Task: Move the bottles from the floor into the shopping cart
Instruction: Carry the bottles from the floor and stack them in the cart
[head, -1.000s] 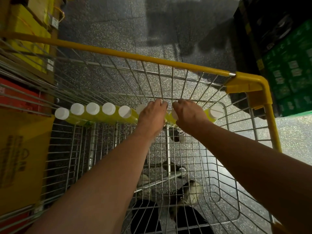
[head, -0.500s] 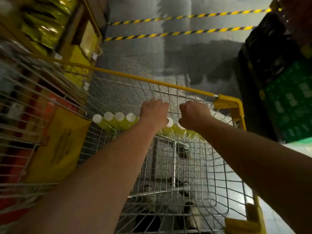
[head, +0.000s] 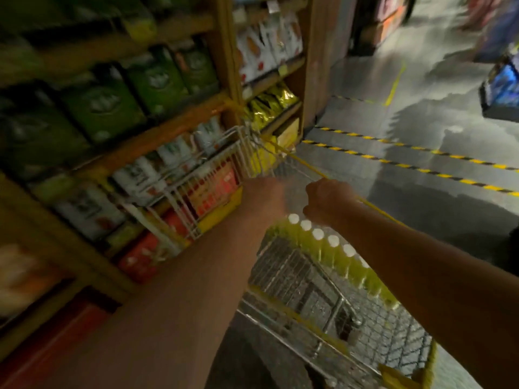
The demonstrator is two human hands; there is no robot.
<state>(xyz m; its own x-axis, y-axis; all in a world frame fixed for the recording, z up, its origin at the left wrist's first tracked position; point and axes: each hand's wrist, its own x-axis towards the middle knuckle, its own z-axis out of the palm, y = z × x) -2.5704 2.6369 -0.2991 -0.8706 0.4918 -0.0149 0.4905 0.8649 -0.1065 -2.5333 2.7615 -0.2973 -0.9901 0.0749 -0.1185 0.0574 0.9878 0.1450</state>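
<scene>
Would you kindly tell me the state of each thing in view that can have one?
bottles: capped, lined up in a row in the cart.
shopping cart: holds the bottle row, beside the shelves.
left hand: blurred, grip cannot be told.
right hand: curled into a fist above the bottles; whether it grips anything is unclear.
shelves: stocked with packages.

Bottles (head: 341,259), 4 o'clock: yellow-green; caps (head: 318,233) white.
Cart (head: 292,276): silver wire grid, yellow rim (head: 307,165).
Floor (head: 421,197), 3 o'clock: grey, speckled; tape (head: 393,162) striped yellow-black.
Shelf (head: 224,51), 12 o'clock: brown wood.
Packs (head: 104,108), 10 o'clock: green.
Bags (head: 266,108), 12 o'clock: shiny gold.
Boxes (head: 216,189), 9 o'clock: red-orange.
Crate (head: 502,88), 2 o'clock: blue.
</scene>
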